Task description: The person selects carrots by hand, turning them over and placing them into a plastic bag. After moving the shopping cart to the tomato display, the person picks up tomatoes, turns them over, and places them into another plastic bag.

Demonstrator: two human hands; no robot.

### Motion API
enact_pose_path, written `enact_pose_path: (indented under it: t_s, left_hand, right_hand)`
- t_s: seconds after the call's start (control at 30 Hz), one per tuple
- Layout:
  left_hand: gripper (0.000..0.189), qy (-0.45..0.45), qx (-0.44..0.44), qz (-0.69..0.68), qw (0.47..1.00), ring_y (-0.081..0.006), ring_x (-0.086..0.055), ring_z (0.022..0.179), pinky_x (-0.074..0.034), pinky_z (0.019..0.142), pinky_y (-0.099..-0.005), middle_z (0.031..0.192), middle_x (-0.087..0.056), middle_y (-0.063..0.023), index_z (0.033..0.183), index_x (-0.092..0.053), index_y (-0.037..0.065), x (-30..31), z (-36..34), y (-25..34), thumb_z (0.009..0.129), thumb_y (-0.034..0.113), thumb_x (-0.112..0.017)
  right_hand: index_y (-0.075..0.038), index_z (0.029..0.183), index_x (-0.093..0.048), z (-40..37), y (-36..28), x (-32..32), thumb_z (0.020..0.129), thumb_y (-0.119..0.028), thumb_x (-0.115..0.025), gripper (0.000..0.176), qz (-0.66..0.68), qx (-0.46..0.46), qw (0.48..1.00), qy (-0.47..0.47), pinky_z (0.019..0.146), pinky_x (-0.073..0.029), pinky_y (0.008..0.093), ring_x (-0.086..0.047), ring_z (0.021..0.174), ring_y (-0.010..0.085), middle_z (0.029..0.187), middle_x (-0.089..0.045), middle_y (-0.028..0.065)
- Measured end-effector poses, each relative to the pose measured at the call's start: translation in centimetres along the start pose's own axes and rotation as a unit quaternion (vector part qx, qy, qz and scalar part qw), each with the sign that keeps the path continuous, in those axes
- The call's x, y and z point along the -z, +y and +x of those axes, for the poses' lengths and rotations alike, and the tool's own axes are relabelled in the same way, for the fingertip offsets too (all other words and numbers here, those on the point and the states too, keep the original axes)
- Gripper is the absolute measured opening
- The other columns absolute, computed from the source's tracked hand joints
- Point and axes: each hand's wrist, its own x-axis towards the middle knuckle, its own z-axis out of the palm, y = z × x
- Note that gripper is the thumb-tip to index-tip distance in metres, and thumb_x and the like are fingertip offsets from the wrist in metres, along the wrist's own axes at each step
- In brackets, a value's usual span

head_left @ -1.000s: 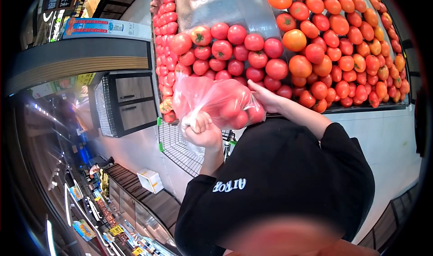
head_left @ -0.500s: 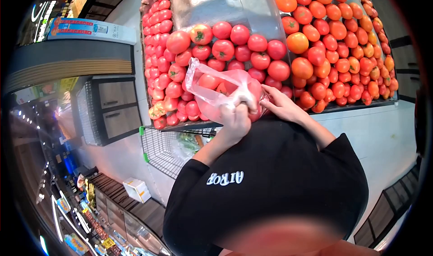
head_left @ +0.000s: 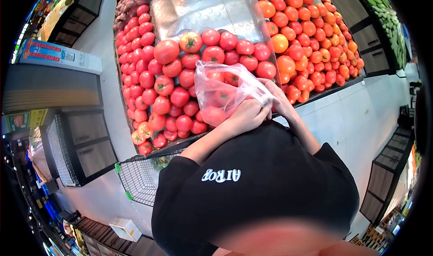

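Observation:
A clear plastic bag [head_left: 231, 82] spreads over the front of the red tomatoes [head_left: 179, 96], and round red shapes show through its film. My left hand [head_left: 251, 115] is closed on the gathered end of the bag, fingers bent together. Beside it my right hand [head_left: 278, 100] also grips the bunched plastic, with the fingertips of both hands close together. The hands are just in front of my black shirt, near the stand's front edge.
Orange-red tomatoes [head_left: 311, 53] fill the right section, behind a clear divider [head_left: 269, 39]. Brown tubers [head_left: 131, 5] lie at the far left. A wire shopping cart [head_left: 140, 177] with green produce stands left of me. Wooden cabinets [head_left: 92, 141] and a white box [head_left: 125, 229] are further off.
My left hand has moved right, towards my right hand. The bag's gathered end has shifted right with it, and the bag now stretches out to the left. The view has turned slightly.

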Motion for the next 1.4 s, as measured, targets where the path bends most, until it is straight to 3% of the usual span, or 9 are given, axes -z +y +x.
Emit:
enact_pose_path:
  t_s: [0.2,0.27,0.33,0.47,0.53,0.7,0.83,1.2,1.4]
  left_hand:
    - [0.014,0.073,-0.097,-0.01,0.993,-0.0215,-0.071,0.075,-0.054,0.074,-0.0348,0.081,-0.071,-0.0095,0.105,-0.069,0.002,6.4,-5.2,3.9,0.098,0.006,-0.058]
    - [0.016,0.268,-0.149,-0.093,0.947,-0.0232,-0.07,0.082,-0.055,0.076,-0.0352,0.089,-0.071,-0.0109,0.107,-0.07,0.001,6.9,-7.4,1.0,0.098,0.005,-0.058]
    - [0.019,0.373,-0.229,0.135,0.889,-0.0304,-0.068,0.096,-0.053,0.086,-0.0397,0.104,-0.069,-0.0145,0.108,-0.069,0.001,9.2,-6.1,1.1,0.1,0.011,-0.055]
    - [0.029,0.339,-0.146,0.275,0.888,-0.0365,-0.06,0.113,-0.044,0.103,-0.0505,0.121,-0.064,-0.0151,0.108,-0.066,0.002,10.1,-4.5,-2.9,0.103,0.025,-0.05]
    - [0.022,0.326,-0.167,0.283,0.887,-0.0331,-0.064,0.102,-0.045,0.101,-0.0514,0.1,-0.067,-0.0115,0.087,-0.065,0.002,10.0,-4.9,-5.1,0.098,0.017,-0.054]
    - [0.029,0.339,-0.262,0.233,0.873,-0.0295,-0.061,0.067,-0.054,0.077,-0.0427,0.066,-0.057,-0.0094,0.064,-0.055,0.002,9.8,-6.6,-6.6,0.092,0.01,-0.059]
    - [0.032,0.346,-0.274,0.248,0.863,-0.0281,-0.054,0.052,-0.045,0.052,-0.0372,0.06,-0.052,-0.0078,0.063,-0.054,0.004,10.0,-7.9,-6.9,0.093,0.012,-0.061]
    - [0.03,0.297,-0.169,0.293,0.893,-0.0284,-0.058,0.058,-0.044,0.056,-0.0394,0.064,-0.058,-0.0067,0.068,-0.059,0.007,6.9,-7.3,-2.2,0.093,0.023,-0.062]
    - [0.034,0.323,-0.093,0.312,0.889,-0.028,-0.058,0.063,-0.044,0.06,-0.0396,0.067,-0.057,-0.0054,0.07,-0.06,0.007,3.8,-7.3,-1.4,0.095,0.029,-0.062]
  right_hand:
    - [0.003,0.137,-0.054,1.3,-3.0,-1.4,0.106,-0.016,-0.047,0.036,-0.052,0.116,0.989,0.07,0.108,-0.043,0.0335,-0.054,0.126,0.0167,0.136,-0.057,0.0109]
    - [0.002,0.137,-0.054,1.7,-5.5,-2.8,0.104,-0.015,-0.05,0.037,-0.094,0.204,0.973,0.062,0.109,-0.043,0.0359,-0.054,0.129,0.0201,0.137,-0.057,0.0133]
    - [0.001,0.137,-0.054,2.4,-7.8,-3.8,0.1,-0.015,-0.055,0.04,-0.183,0.289,0.938,0.056,0.11,-0.042,0.0384,-0.053,0.131,0.0243,0.138,-0.058,0.0156]
    - [-0.002,0.136,-0.056,3.6,-10.9,-6.5,0.089,-0.021,-0.068,0.051,-0.347,0.389,0.853,0.02,0.115,-0.038,0.046,-0.05,0.136,0.0328,0.14,-0.056,0.02]
    - [-0.004,0.136,-0.055,4.3,-11.9,-7.3,0.089,-0.023,-0.07,0.053,-0.457,0.398,0.796,-0.02,0.115,-0.038,0.048,-0.05,0.137,0.0317,0.141,-0.055,0.0202]
    - [-0.007,0.079,-0.068,6.2,-7.6,-8.0,0.087,-0.032,-0.074,0.026,-0.492,0.463,0.734,-0.065,0.087,-0.054,0.0454,-0.071,0.086,0.0326,0.069,-0.066,0.0071]
    - [-0.008,0.072,-0.066,4.3,-7.2,-7.0,0.09,-0.029,-0.07,0.028,-0.522,0.329,0.779,-0.109,0.058,-0.048,0.0415,-0.065,0.063,0.0273,0.065,-0.061,0.0093]
    - [-0.001,0.079,-0.064,5.5,-7.4,-1.3,0.102,-0.028,-0.048,0.038,-0.451,0.309,0.821,-0.166,0.065,-0.047,0.0462,-0.062,0.072,0.0373,0.077,-0.062,0.0154]
    - [-0.002,0.086,-0.065,7.2,-6.1,-1.3,0.101,-0.03,-0.054,0.033,-0.569,0.253,0.782,-0.032,0.071,-0.054,0.0473,-0.068,0.082,0.0372,0.083,-0.067,0.0184]
